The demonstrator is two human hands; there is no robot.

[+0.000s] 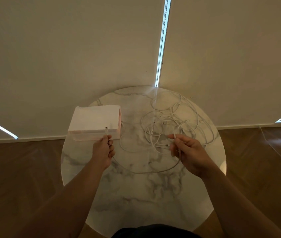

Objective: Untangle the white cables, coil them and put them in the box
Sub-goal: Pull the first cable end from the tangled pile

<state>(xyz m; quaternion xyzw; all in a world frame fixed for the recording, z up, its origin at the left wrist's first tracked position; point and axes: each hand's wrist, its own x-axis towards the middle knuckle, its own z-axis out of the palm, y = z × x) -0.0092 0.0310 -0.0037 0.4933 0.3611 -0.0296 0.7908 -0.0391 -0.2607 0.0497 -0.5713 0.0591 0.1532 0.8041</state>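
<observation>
Pinching one white cable [146, 172] at two spots, the person has the left hand [103, 152] curled round it just below its plug [106, 130], which sticks up past the fingers. The right hand [186, 151] grips it between thumb and fingers further along. Between the two grips the cable sags in a slack arc toward the person, low over the marble table [136, 194]. Just beyond the right grip lies the tangle [169, 121] of the other white cables, their loops crossing one another. Just beyond the left grip stands the open box [93, 136]. Whether the held cable runs free of that heap cannot be told. A hard pull could therefore cinch a knot tighter or drag the whole tangle toward the table's edge. A slack pinch could also let the plug slip out.
</observation>
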